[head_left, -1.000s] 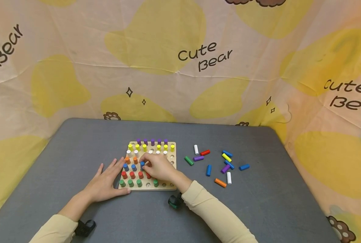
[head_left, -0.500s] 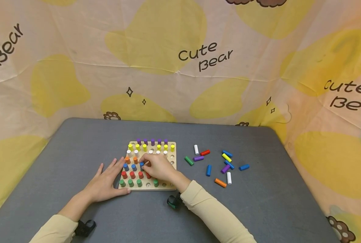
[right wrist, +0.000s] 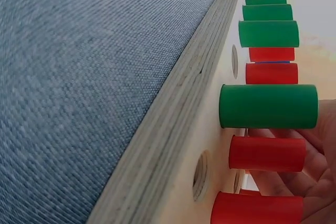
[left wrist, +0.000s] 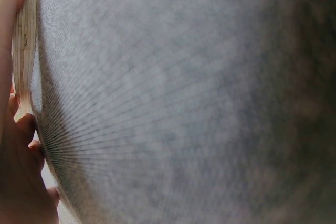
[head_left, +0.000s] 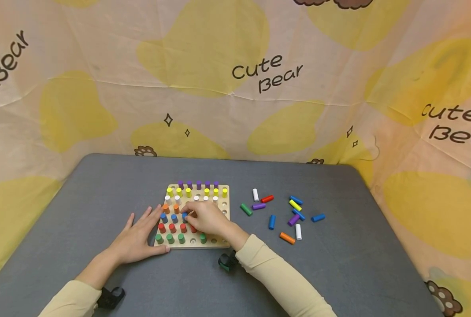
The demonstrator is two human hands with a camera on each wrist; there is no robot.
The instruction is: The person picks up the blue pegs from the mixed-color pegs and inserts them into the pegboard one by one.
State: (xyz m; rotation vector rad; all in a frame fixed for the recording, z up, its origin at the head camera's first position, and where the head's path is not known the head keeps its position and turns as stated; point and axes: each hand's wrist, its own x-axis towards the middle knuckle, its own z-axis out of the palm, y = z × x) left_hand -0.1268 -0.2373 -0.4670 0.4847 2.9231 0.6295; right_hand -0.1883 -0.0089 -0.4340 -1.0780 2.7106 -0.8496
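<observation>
A wooden pegboard (head_left: 211,244) lies on the grey table with rows of coloured pegs standing in it. My left hand (head_left: 137,240) lies along its left side, fingers spread, the thumb at the near left corner. In the left wrist view the thumb (left wrist: 11,9) touches the board's edge. My right hand (head_left: 207,218) reaches over the board and pinches a blue peg (head_left: 184,217), third in the blue row. In the right wrist view, a green peg (right wrist: 268,106) and red pegs stand in front of the right hand (right wrist: 315,166), hiding its fingertips.
Right of the board lie several loose pegs, among them an orange peg (head_left: 287,238), a green peg (head_left: 246,209), a red peg (head_left: 267,199) and a blue peg (head_left: 318,217). A printed cloth (head_left: 203,53) hangs behind the table (head_left: 338,273).
The blue peg under my right fingers sits slightly lower and a little further left than a second ago. My left hand and the loose pegs have stayed put.
</observation>
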